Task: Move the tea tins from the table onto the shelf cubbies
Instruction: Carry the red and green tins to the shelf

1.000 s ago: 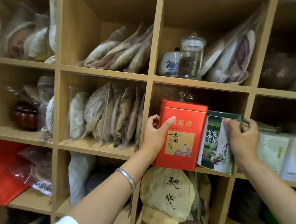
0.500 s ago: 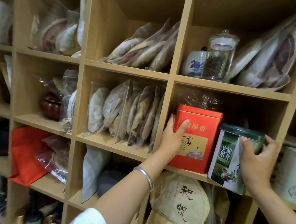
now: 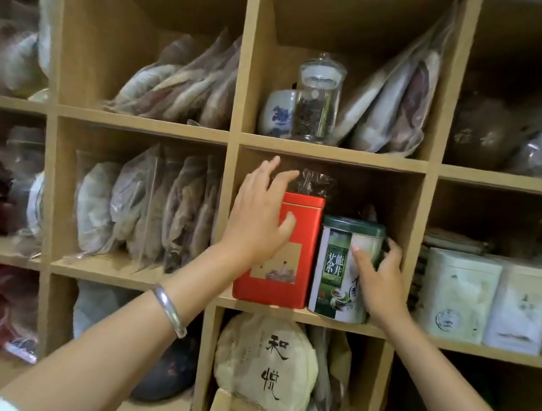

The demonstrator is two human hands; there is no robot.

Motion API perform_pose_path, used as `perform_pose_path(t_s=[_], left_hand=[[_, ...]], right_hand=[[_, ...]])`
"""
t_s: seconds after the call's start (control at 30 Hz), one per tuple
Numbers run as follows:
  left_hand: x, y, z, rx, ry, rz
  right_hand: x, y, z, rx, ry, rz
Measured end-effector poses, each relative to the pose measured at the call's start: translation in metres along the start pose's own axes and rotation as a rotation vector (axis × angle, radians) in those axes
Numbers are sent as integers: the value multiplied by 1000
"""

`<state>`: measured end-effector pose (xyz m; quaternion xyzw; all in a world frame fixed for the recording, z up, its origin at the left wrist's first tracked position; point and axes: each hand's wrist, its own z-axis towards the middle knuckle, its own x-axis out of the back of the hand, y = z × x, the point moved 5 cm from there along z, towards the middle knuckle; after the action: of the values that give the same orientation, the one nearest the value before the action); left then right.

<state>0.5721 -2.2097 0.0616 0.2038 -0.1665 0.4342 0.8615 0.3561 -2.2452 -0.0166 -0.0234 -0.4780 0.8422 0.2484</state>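
Red tea tin (image 3: 283,269) and green tea tin (image 3: 344,266) upright, side by side in the middle shelf cubby (image 3: 313,318) — just beside each other. Left hand (image 3: 256,224) flat against the red tin's front, fingers spread, grip released. Right hand (image 3: 380,281) on the green tin's right side, fingers loosely curved around it — grip not clenched.
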Motion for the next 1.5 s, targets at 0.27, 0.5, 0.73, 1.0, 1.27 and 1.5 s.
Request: perform_pose_path(t_s=[0.27, 0.5, 0.73, 1.0, 1.27, 1.5], left_hand=[[-23, -17, 15, -85, -263, 304], [-22, -20, 28, -222, -304, 408], [-20, -21, 28, -220, -290, 434], [-21, -22, 29, -207, -297, 425], [-20, -22, 29, -186, -315, 427], [-18, -22, 28, -185, -321, 367]], right_hand=[[6, 20, -12, -40, -301, -501], [6, 25, -10, 6, -358, -413], [5, 35, -16, -11, -402, -263], [5, 31, -19, 36, -421, -272], [3, 36, -20, 65, -395, -278], [2, 40, -19, 81, -364, -287]])
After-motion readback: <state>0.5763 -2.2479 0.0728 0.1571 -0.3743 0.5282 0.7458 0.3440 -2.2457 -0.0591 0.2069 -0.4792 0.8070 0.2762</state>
